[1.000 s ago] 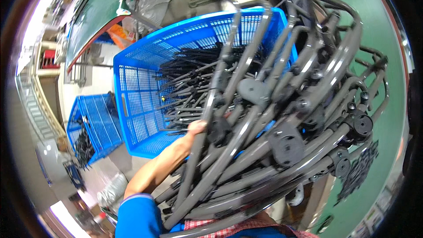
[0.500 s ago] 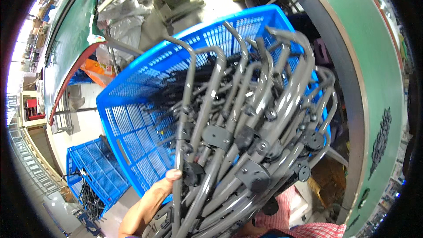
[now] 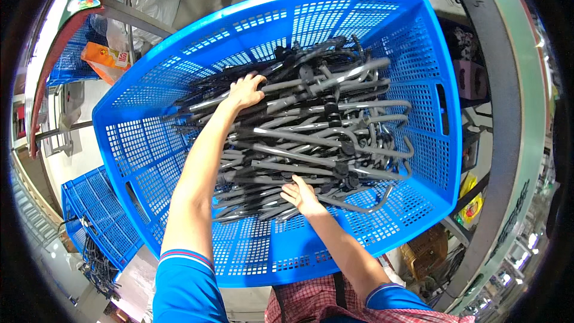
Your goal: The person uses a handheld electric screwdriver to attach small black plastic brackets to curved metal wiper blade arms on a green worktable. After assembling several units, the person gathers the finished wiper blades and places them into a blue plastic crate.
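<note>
A large pile of bent grey metal tubes [image 3: 299, 155] with dark plastic joints lies crosswise in a big blue plastic basket [image 3: 448, 170]. Over the far side of the pile reaches my left hand [image 3: 247, 91], its fingers spread and resting on or just above the tubes. At the near side my right hand [image 3: 302, 196] is open, fingers apart, against or very close to the lower tubes. Neither hand is wrapped round a tube. Black parts under the grey tubes are partly hidden.
A smaller blue basket [image 3: 104, 209] with black parts stands at the left. Along the right runs a green-topped bench [image 3: 529, 137]. An orange bag [image 3: 106, 61] and a grey metal bar [image 3: 134, 18] are at the upper left. A brown crate [image 3: 426, 255] sits below right.
The bundle of grey tubes, held upright close to me before, now lies flat in the basket. Both hands have come off it and reach over the pile. My view has shifted over the basket.
</note>
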